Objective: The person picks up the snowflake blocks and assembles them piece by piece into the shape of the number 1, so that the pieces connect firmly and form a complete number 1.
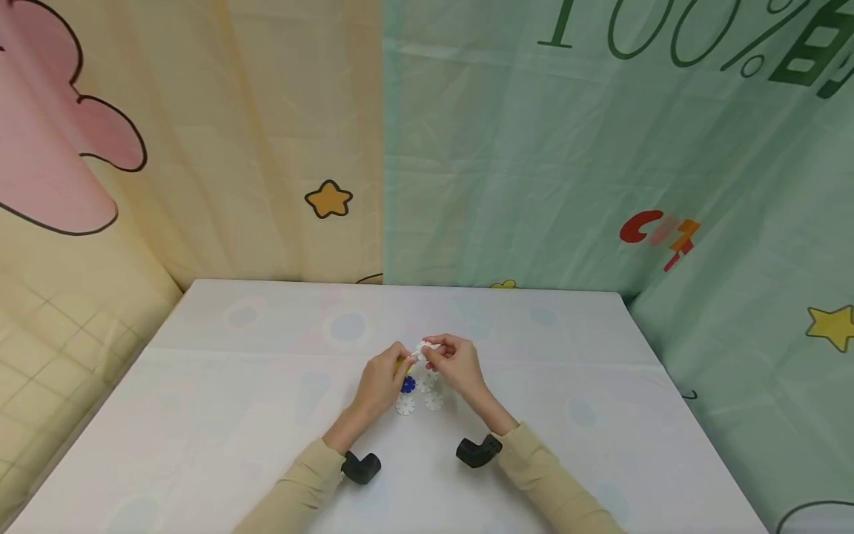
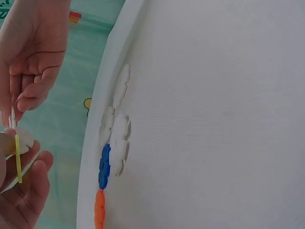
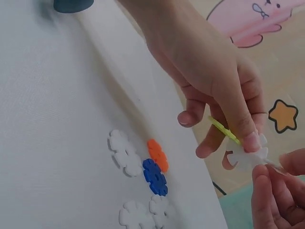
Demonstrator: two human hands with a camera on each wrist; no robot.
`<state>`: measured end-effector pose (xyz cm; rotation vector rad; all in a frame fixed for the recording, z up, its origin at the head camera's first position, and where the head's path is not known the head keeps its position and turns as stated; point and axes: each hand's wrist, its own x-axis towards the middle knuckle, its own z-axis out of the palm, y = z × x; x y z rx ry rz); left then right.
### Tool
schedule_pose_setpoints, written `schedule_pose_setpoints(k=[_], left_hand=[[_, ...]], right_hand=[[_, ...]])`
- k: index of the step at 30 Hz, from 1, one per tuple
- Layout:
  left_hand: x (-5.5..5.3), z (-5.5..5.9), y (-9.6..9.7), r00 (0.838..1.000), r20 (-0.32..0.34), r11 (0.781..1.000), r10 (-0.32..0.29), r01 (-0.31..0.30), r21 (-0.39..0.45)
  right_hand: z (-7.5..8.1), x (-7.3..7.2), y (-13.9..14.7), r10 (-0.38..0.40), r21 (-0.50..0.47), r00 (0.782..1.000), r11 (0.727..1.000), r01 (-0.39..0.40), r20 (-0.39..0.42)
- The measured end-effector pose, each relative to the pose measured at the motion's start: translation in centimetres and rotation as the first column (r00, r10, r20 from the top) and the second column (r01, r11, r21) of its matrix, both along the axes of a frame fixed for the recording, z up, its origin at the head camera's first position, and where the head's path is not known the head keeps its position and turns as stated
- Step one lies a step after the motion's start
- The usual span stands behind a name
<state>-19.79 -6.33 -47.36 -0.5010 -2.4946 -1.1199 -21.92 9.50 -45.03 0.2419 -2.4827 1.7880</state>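
Both hands are raised close together above the table's middle. My left hand [image 1: 380,380] pinches a white snowflake disc [image 3: 245,157] between thumb and fingers, and a yellow snowflake disc [image 3: 223,128] is joined to it at an angle. With thumb and fingertips my right hand [image 1: 462,368] pinches another white snowflake disc [image 2: 13,117], seen edge-on in the left wrist view. Its edge meets the left hand's white disc. Below the hands lie a blue snowflake disc [image 1: 408,384], an orange snowflake disc [image 3: 157,155] and several white snowflake discs [image 1: 405,404].
The white-covered table [image 1: 233,445] runs back to printed curtains [image 1: 500,185] in yellow and green. A black wrist camera [image 1: 361,469] sits at the left wrist and another black wrist camera [image 1: 478,451] at the right.
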Motion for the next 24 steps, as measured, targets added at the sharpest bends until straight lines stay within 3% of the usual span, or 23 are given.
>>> schedule_pose_setpoints(k=[6,11,15,19,22,24], left_hand=[[-0.1,0.5,-0.5,0.996,0.082,0.998,-0.024,0.019,0.059],[-0.1,0.6,-0.6,0.991,0.127,0.994,-0.033,0.019,0.11],[-0.1,0.4,-0.6,0.993,0.117,0.998,0.006,-0.013,0.058],[0.0,0.4,-0.8,0.992,0.108,0.997,0.068,-0.072,0.027],[0.0,0.4,-1.1,0.99,0.112,0.996,0.081,-0.086,0.036],[0.0,0.3,-1.3,0.99,0.114,0.996,0.082,-0.087,0.038]], right_hand=[[0.3,-0.2,0.4,0.03,0.005,0.999,1.0,-0.031,0.036],[0.1,-0.5,0.2,0.009,-0.002,0.998,1.0,-0.009,0.059],[0.6,-0.3,-0.1,0.014,-0.004,0.997,1.0,-0.014,0.071],[2.7,1.2,-0.1,0.051,0.008,0.998,0.999,-0.051,0.035],[2.1,1.0,0.5,0.051,0.041,0.999,0.998,-0.051,0.013],[0.9,0.6,1.0,0.039,0.096,0.999,0.995,-0.038,-0.006]])
